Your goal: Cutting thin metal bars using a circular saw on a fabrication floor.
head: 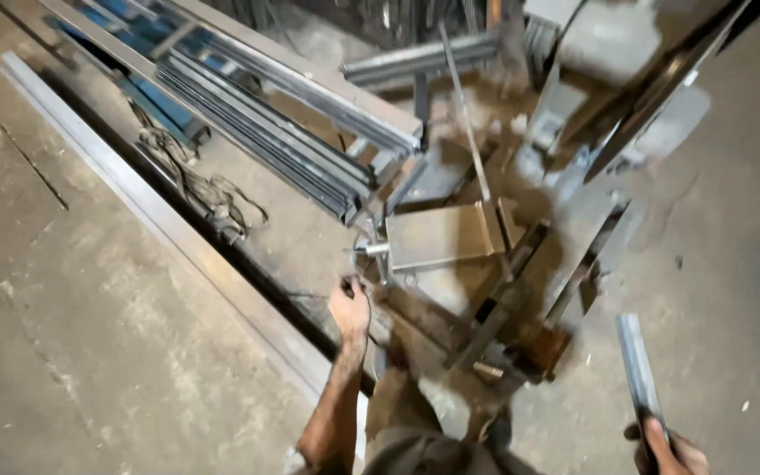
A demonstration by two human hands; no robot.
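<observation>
The right hand (pixel 666 449) at lower right is clamped on 1 short metal strip (pixel 637 361); the left hand (pixel 350 308), center frame, closes on a lever by the steel plate (pixel 437 236). Better to steady the lever firmly, keeping the strip clear.

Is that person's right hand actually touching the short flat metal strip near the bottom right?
Touching. The head view shows the right hand gripping the lower end of the short flat grey metal strip, with the thumb lying across it and no gap between them.
</observation>
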